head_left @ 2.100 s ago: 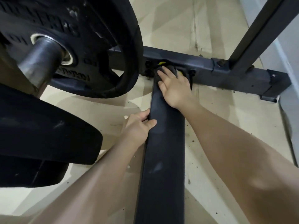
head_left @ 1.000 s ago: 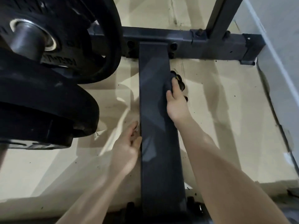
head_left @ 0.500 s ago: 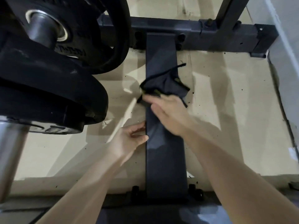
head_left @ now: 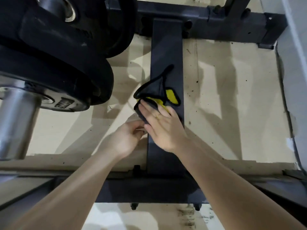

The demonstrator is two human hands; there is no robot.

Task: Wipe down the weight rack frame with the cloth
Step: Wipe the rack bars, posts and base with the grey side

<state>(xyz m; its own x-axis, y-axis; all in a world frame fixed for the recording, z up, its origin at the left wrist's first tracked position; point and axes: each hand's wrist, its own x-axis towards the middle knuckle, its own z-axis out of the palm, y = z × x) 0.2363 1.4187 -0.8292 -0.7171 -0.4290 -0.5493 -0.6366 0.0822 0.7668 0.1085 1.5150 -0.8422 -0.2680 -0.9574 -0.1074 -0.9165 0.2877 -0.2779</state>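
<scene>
A dark flat crossbar (head_left: pixel 166 47) of the weight rack frame runs from the far base beam (head_left: pixel 199 15) to the near beam (head_left: pixel 149 191). A black cloth with a yellow inner side (head_left: pixel 157 92) lies bunched on the crossbar's left half. My right hand (head_left: pixel 162 125) lies flat on the cloth's near edge, fingers straight, pressing it onto the bar. My left hand (head_left: pixel 127 138) sits just left of the bar, fingers curled, its fingertips meeting the cloth's lower corner under my right hand; whether it pinches the cloth is hidden.
Black weight plates (head_left: pixel 58 52) on a steel barbell sleeve (head_left: pixel 18 117) hang close at the left, above the floor. Tan cardboard flooring (head_left: pixel 232 105) with dark specks lies under the frame. A grey wall (head_left: pixel 295 80) bounds the right side.
My right hand pulled the cloth back along the crossbar from the far joint toward me. The cloth has unfolded and its yellow side shows. My left hand moved up to the cloth's corner.
</scene>
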